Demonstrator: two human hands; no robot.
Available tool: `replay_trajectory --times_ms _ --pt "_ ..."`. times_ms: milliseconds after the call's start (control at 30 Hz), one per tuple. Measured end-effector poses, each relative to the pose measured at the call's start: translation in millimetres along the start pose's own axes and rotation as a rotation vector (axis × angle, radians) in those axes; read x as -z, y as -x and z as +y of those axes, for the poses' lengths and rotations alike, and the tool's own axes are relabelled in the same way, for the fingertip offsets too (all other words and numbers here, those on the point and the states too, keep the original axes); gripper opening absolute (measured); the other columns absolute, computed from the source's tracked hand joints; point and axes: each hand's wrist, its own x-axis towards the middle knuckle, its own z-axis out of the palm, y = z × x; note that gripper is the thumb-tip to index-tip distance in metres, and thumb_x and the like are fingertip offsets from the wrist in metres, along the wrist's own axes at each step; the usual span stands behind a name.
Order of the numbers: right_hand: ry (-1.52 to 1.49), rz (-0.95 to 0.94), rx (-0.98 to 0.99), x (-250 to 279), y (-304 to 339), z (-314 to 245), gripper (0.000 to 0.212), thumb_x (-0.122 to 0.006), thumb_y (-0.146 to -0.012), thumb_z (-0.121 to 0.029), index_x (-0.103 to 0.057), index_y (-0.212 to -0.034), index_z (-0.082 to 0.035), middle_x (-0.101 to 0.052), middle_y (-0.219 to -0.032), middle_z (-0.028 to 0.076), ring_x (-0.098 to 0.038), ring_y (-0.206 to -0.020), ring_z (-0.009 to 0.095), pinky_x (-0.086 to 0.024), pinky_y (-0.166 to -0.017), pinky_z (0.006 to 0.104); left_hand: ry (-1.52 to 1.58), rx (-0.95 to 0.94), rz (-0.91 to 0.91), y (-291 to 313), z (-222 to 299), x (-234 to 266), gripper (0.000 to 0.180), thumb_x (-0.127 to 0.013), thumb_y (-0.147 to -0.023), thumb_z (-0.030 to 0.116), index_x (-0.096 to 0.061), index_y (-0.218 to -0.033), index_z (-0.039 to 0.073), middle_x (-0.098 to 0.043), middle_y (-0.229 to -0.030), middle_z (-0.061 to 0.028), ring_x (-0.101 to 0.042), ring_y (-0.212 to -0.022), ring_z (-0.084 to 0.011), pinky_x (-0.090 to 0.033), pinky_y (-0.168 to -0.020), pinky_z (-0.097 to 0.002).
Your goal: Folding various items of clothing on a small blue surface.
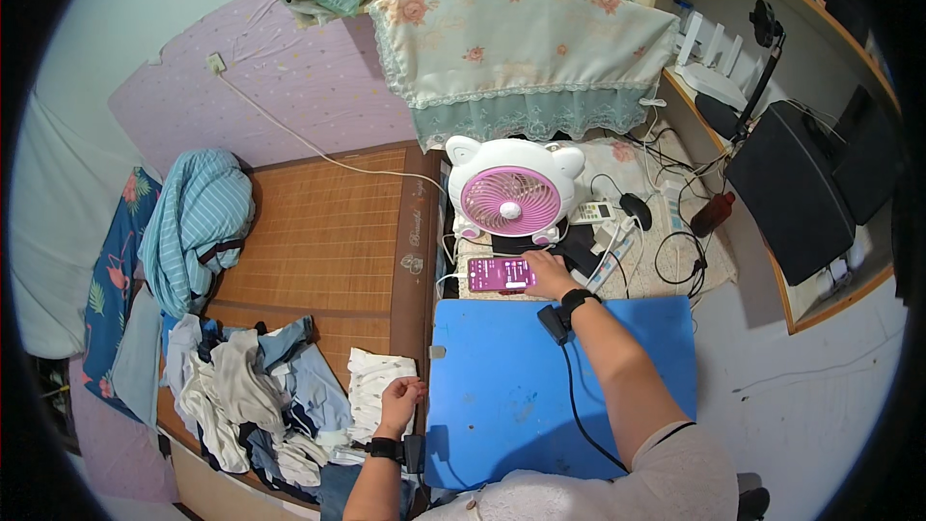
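A smartphone with a lit pink-purple screen lies flat, a white cable plugged into its left end. My right hand reaches across the blue tabletop, its thumb and fingers closed around the phone's right end. My left hand is at the bed's edge, beside a folded white cloth. Its fingers are loosely bent and I see nothing in them. Each wrist wears a black strap with a small black device. Just beyond the phone stands a white and pink fan with ear shapes.
A pile of clothes covers the near end of the bed mat; a striped blue blanket is bundled at left. Right of the fan lie a remote, a power strip, tangled cables and a brown bottle. A black monitor leans at right.
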Motion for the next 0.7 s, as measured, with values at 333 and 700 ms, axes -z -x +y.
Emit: replay_trajectory --times_ms 333,700 --pt "-0.023 0.049 0.015 -1.9 1.3 -4.4 0.069 -0.066 -0.057 -0.021 -0.036 -0.117 -0.004 -0.04 -0.119 0.012 -0.033 -0.114 0.026 -0.023 -0.094 0.0378 -0.014 0.007 0.011 1.7 0.5 0.9 0.017 -0.047 -0.082 0.008 -0.051 -0.095 -0.002 -0.059 -0.086 -0.0089 -0.057 -0.074 -0.0139 -0.045 -0.065 -0.0228" --pt "-0.012 -0.009 -0.033 0.9 2.5 -6.8 0.074 -0.066 -0.059 -0.021 -0.032 -0.122 -0.004 -0.034 -0.125 0.013 -0.026 -0.12 0.026 -0.018 -0.098 0.0384 -0.058 0.008 0.01 1.6 -4.5 5.7 0.016 -0.049 -0.082 0.012 -0.051 -0.093 0.0 -0.058 -0.089 -0.0105 -0.058 -0.079 -0.0189 -0.047 -0.069 -0.028"
